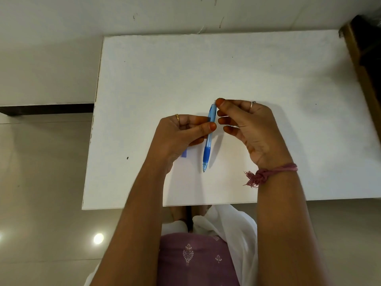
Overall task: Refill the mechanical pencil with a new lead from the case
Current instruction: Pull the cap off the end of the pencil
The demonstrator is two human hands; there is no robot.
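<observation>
A blue mechanical pencil (208,141) with a darker blue grip stands nearly upright above the white table (226,65), tip pointing down toward me. My left hand (181,135) pinches its barrel between thumb and fingers. My right hand (247,124) has thumb and forefinger together at the pencil's top end; whether a lead sits between them is too small to tell. A small bluish-purple lead case (184,153) lies on the table, mostly hidden under my left hand.
The table's near edge (185,205) runs just above my lap. A dark wooden piece of furniture (365,58) stands at the right. A tiled floor lies to the left of the table.
</observation>
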